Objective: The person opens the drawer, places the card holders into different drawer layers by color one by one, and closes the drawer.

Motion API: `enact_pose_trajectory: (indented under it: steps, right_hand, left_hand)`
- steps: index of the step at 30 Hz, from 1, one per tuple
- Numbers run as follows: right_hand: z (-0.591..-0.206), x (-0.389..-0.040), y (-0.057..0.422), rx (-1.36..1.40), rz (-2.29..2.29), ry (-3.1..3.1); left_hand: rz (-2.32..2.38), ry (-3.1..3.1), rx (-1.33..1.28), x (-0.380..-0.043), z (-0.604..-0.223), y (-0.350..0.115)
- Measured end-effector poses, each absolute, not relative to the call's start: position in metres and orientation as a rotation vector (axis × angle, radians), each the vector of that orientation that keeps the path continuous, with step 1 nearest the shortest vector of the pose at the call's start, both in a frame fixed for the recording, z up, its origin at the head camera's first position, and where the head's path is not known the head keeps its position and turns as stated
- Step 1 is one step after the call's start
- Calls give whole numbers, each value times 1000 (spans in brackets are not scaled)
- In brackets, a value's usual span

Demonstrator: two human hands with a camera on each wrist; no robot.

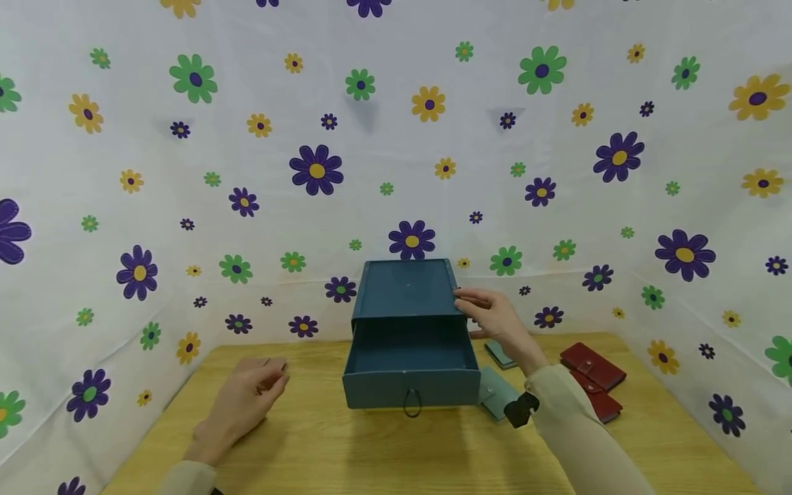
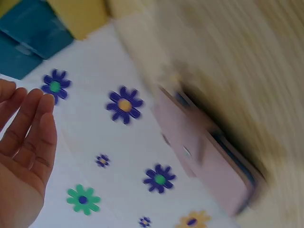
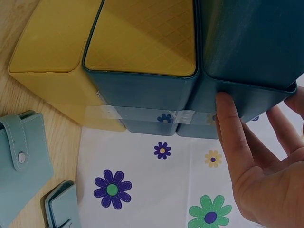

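A blue drawer cabinet point(image 1: 405, 285) stands at the back of the table, its top drawer point(image 1: 411, 390) pulled out and bare inside. My right hand point(image 1: 495, 322) is at the cabinet's upper right side; in the right wrist view its fingertips point(image 3: 225, 102) touch the blue wall. To the left of the cabinet my left hand point(image 1: 243, 402) hovers with loosely bent fingers, holding nothing. In the left wrist view that hand point(image 2: 26, 159) is apart from the blurred pink wallets point(image 2: 204, 156) on the table.
Teal wallets point(image 1: 497, 393) lie just right of the cabinet, and red wallets point(image 1: 592, 366) farther right. Below the top blue unit, the right wrist view shows a yellow-fronted section point(image 3: 142, 40) and a yellow one point(image 3: 50, 42), joined by clear tape. A flowered cloth point(image 1: 396, 137) surrounds the table.
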State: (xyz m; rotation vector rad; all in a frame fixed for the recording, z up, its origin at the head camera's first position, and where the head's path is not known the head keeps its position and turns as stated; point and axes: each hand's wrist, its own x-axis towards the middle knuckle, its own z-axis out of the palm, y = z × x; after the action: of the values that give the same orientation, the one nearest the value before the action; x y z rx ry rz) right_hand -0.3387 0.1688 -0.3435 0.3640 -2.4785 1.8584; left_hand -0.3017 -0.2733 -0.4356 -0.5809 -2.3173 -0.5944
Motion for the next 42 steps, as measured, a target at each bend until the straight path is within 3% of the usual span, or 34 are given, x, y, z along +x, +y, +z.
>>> enact_pose_trajectory:
  steps: [11, 42]
  right_hand:
    - [-344, -338, 167, 351, 1865, -2480]
    - [-343, -336, 165, 339, 1838, -2493]
  left_hand:
    - [-616, -2746, -262, -292, -445, -316]
    - [-672, -3204, -258, -302, -465, -381]
